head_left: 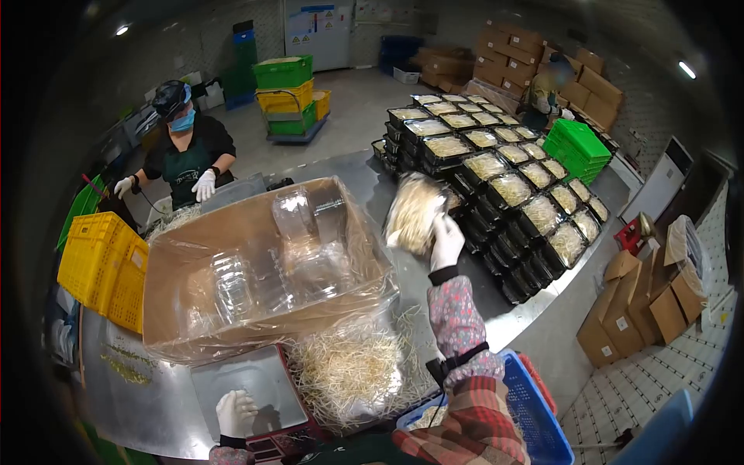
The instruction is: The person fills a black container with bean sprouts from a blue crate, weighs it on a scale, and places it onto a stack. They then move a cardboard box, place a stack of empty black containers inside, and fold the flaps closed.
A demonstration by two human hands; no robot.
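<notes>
My right hand (447, 242), in a white glove, grips the edge of a filled tray of sprouts (415, 215), which is tilted and slightly blurred beside the stacked black trays (508, 190). Over the grey plate of a scale (252, 391) is my left hand (236, 412), also gloved, with its fingers curled and nothing visible in them. A heap of loose sprouts (349, 372) lies on the metal table between my hands. Behind the heap stands a large cardboard box (178, 325), lined with plastic and holding clear plastic containers (232, 287).
A yellow crate (101, 267) stands left of the box. At the lower right is a blue basket (535, 418). A masked co-worker (186, 147) stands across the table, and another person (546, 89) is behind the stacks near a green crate (577, 149).
</notes>
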